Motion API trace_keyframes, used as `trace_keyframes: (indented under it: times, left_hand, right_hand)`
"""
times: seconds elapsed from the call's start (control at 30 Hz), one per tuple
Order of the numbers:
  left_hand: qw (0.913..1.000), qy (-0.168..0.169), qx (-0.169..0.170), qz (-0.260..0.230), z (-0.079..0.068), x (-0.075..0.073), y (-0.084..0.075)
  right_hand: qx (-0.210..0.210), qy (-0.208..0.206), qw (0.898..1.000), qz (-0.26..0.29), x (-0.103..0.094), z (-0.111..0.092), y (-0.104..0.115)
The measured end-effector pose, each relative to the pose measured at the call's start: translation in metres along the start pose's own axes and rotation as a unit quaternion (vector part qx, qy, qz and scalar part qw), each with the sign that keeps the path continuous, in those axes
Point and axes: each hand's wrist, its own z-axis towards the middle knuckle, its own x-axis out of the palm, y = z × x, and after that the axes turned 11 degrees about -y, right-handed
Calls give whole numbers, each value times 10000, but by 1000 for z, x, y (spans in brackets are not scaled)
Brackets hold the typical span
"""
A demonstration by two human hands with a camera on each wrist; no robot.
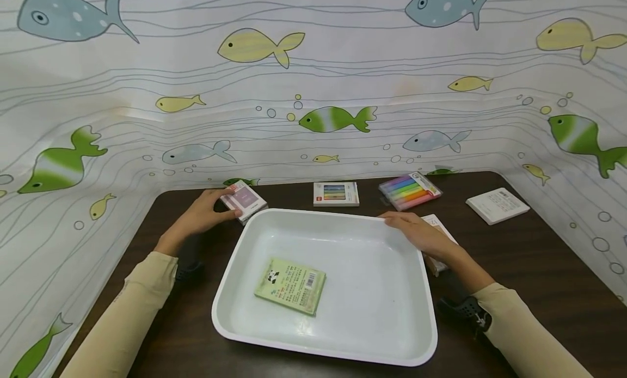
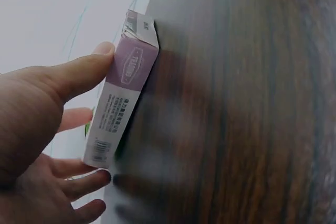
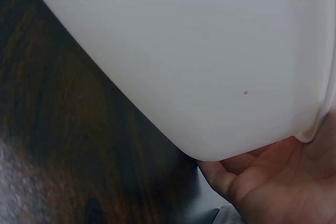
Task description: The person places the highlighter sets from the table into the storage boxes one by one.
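In the head view my left hand (image 1: 206, 212) holds a small white and purple box (image 1: 245, 200) between thumb and fingers, behind the tray's far left corner. The left wrist view shows the thumb on one end of this box (image 2: 122, 90) and fingers by the other. My right hand (image 1: 418, 233) grips the white tray (image 1: 313, 352) at its far right corner. From the right wrist, the fingers of that hand (image 3: 283, 182) bend in against the tray's outer side and underside. Inside the tray lies a flat green packet (image 1: 291, 285) with a panda picture.
Along the back of the dark table (image 1: 188, 323) lie a white box with a coloured window (image 1: 336, 194) and a pack of coloured markers (image 1: 410, 191). Further right is a white box (image 1: 497, 206). Another box (image 1: 437, 224) is partly hidden by the right hand. Fish-patterned sheeting (image 1: 343, 84) surrounds the table.
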Motion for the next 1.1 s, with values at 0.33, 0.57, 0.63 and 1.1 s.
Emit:
trace_keyframes:
  times: [0.33, 0.57, 0.63, 1.1]
  left_hand:
    - [9967, -753, -53, -298, -1, -1, -15]
    - [9897, -1195, -185, -767, -3, -1, -17]
    - [9887, -1261, -192, -789, -4, -1, -17]
    - [9576, -1125, -781, -2535, -3, 4, -15]
  right_hand:
    - [-40, -5, 10000, -12, 0, -1, 0]
    - [-122, 44, 9999, 1, 1, -1, 1]
    - [-102, 52, 9999, 47, 0, -1, 1]
    - [-29, 51, 9999, 113, 0, -1, 2]
